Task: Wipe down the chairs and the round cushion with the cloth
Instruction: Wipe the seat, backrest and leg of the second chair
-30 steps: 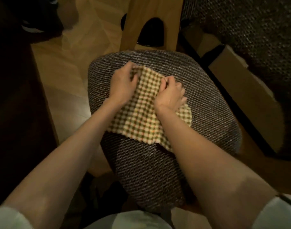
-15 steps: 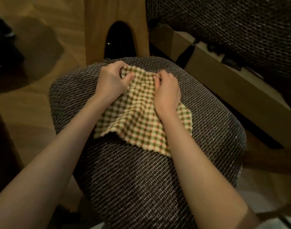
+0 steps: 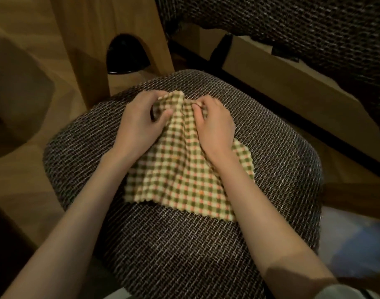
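Checked cloth (image 3: 184, 180) on the woven chair seat (image 3: 163, 244), its far edge near the seat's back edge and its near edge about mid-seat; left hand (image 3: 139, 126) and right hand (image 3: 215, 130) each pinch that far edge between thumb and curled fingers. Against half a second before, the far edge, then fairly flat between the hands, now stands gathered in a raised fold; the near part stays spread on the seat. Judgement: the cloth is being bunched for a grip; wiping proper seems barely begun, and the second chair (image 3: 292, 29) remains.
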